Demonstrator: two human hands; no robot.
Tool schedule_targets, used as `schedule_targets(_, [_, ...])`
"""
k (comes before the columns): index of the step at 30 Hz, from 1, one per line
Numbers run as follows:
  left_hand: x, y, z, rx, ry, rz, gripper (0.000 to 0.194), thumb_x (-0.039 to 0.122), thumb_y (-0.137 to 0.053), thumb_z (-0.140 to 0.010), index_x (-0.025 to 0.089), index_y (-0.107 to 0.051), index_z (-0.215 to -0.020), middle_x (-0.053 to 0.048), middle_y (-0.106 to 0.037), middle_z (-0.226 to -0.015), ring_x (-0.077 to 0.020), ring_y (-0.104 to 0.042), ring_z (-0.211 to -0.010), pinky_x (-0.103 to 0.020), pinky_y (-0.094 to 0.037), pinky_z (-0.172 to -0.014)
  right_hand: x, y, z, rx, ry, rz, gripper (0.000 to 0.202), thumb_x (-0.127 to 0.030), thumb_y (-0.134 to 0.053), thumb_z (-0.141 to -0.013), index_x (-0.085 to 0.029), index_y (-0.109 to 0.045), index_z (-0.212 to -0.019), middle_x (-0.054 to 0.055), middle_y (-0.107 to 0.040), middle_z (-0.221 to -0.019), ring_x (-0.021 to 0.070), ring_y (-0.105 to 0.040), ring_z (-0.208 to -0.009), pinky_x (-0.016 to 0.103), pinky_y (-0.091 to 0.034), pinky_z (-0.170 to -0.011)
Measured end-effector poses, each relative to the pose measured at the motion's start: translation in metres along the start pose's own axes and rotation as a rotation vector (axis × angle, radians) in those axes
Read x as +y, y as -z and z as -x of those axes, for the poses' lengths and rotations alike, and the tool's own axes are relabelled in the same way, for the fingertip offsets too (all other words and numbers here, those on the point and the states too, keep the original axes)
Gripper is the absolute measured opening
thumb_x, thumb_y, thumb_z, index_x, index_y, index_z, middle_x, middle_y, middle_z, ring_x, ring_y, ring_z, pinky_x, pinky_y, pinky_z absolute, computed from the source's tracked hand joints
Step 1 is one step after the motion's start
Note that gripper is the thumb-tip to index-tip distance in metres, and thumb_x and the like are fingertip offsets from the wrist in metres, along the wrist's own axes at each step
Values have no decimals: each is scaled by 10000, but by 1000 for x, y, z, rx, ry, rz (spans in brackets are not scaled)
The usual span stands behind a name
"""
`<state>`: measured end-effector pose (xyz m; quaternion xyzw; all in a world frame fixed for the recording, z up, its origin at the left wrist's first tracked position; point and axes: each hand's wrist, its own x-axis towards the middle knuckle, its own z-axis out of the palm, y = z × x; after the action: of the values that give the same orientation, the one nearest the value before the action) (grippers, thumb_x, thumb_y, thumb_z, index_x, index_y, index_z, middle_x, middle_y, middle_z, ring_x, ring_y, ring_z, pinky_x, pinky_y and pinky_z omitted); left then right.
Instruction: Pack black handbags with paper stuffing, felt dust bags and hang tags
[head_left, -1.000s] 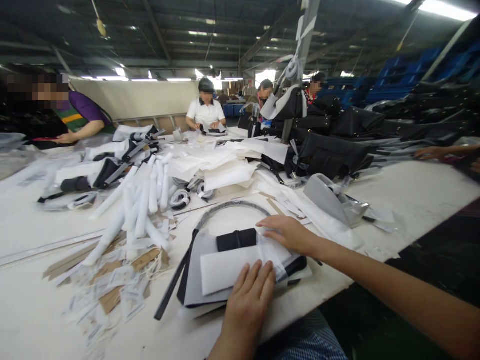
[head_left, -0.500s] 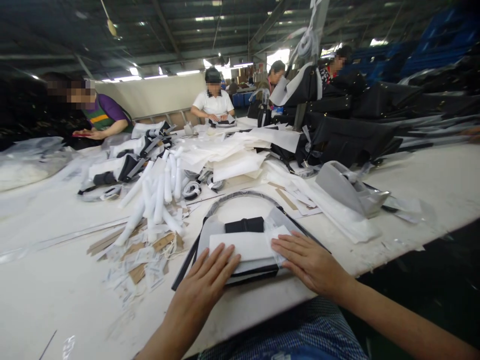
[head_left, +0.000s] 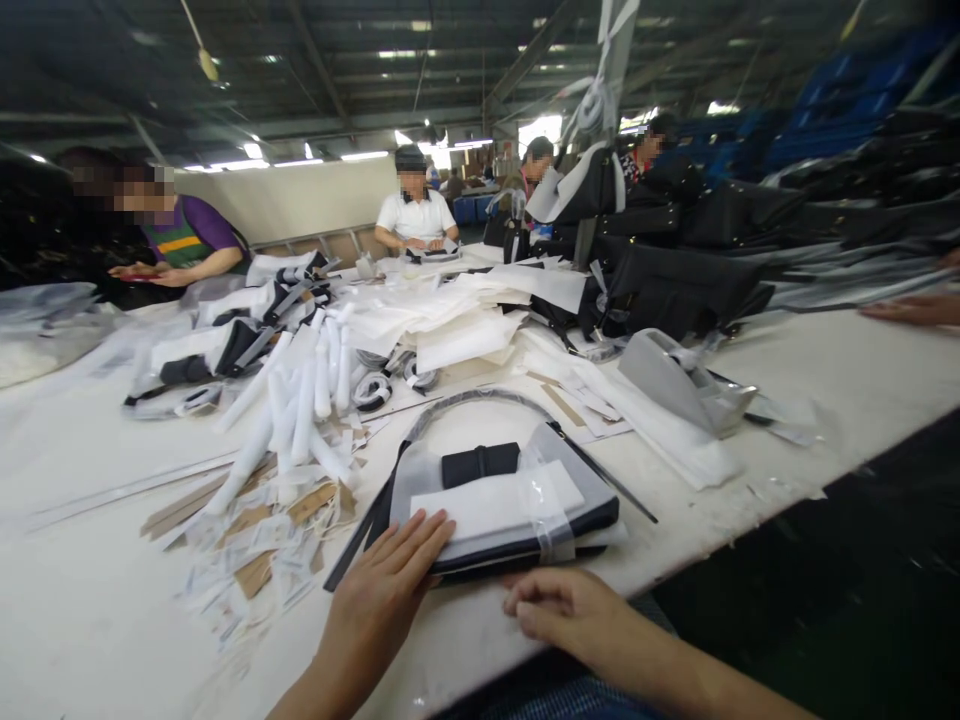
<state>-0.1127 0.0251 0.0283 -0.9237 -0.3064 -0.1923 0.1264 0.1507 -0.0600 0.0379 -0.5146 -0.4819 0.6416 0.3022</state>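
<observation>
A black handbag (head_left: 611,515) lies flat on the table close to me, its wrapped handle arching away from me. White foam padding (head_left: 472,505) covers part of its front, with clear plastic or tape (head_left: 551,515) at the right side. Above the padding a short black strap piece (head_left: 480,464) shows. My left hand (head_left: 394,575) rests flat on the bag's left front corner, fingers stretched out. Just in front of the bag's near edge, my right hand (head_left: 562,615) hovers with loosely curled fingers, thumb a little apart, and nothing visible in it.
White foam rolls (head_left: 300,400), cardboard tags (head_left: 255,570) and coiled straps (head_left: 373,390) are heaped left. White sheets (head_left: 472,335) pile up beyond. Black bags (head_left: 682,285) and grey wrapping (head_left: 675,380) lie right. Co-workers sit around; another person's hand (head_left: 915,308) reaches in at right.
My right hand has come off the bag's right side and moved down toward me, its fingers curling. My left hand stays on the bag. The view has shifted slightly.
</observation>
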Motion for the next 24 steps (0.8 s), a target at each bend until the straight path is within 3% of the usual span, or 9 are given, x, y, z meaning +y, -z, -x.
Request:
schedule_targets(3, [-5,-1,1,-15,-12,22,486,210,-463,-973,233,-433,-1458,-14,-577,-1399,-196,-572,-1260,-338,-532,-1001,-6,-7,-8,-45,-37,-411,362,-392,-843,-677,-200,-721,-958,34,-697,-1030,180,-610,-993,286,-428,-911])
schedule_targets(6, [-9,-1,3,-29,-43,-6,519,246,-470,-974,240,-387,-1487,-1,-553,-1424,-187,-567,-1266,-299,-543,-973,1,-22,-16,-13,20,-583,354,-369,-893,-600,-193,-718,-852,8,-658,-864,160,-595,-914,288,-416,-895])
schedule_targets(9, [-11,-2,5,-30,-69,-25,568,359,-496,-969,216,-364,-1503,-28,-525,-1451,-219,-557,-1278,-299,-545,-964,15,-38,-24,0,135,-577,325,-364,-913,-557,-202,-699,-741,12,-631,-816,212,-592,-1041,324,-429,-917])
schedule_targets(11, [-10,-6,7,34,-49,-34,623,391,-514,-960,195,-328,-1521,-58,-544,-1433,-238,-576,-1256,-315,-538,-973,19,-42,-27,-21,217,-544,309,-350,-916,-545,-207,-706,-720,42,-649,-981,249,-556,-1190,354,-421,-982])
schedule_targets(14, [-6,-13,8,174,28,-53,640,274,-509,-960,186,-264,-1544,-79,-592,-1380,-225,-633,-1179,-301,-524,-982,7,-31,-20,-53,373,-350,217,-320,-857,-637,-220,-754,-799,65,-605,-1269,262,-552,-1248,368,-412,-1040])
schedule_targets(17, [-1,-16,5,225,105,-60,646,210,-480,-960,198,-228,-1555,-69,-602,-1368,-209,-675,-1104,-280,-529,-966,-17,6,-6,-172,444,40,199,-302,-722,-799,-232,-777,-978,48,-715,-1129,220,-664,-1079,327,-474,-979])
schedule_targets(19, [2,-16,1,226,191,-57,647,204,-474,-965,240,-217,-1557,-40,-594,-1378,-204,-686,-1080,-287,-536,-964,-29,47,3,-180,362,249,239,-365,-640,-885,-204,-773,-1001,34,-761,-930,192,-719,-864,281,-541,-830])
schedule_targets(21, [3,-16,-2,213,286,-36,642,221,-472,-969,272,-217,-1555,-19,-581,-1391,-212,-691,-1070,-314,-551,-955,-34,98,6,141,321,478,342,-407,-515,-964,-175,-765,-930,37,-756,-821,183,-716,-734,278,-558,-750])
schedule_targets(24, [1,-16,-7,215,350,35,647,258,-473,-964,303,-209,-1554,-2,-590,-1378,-231,-696,-1060,-359,-579,-920,-30,177,1,752,257,1101,355,-335,-398,-1015,-201,-695,-1156,70,-718,-1165,212,-664,-1076,327,-498,-972])
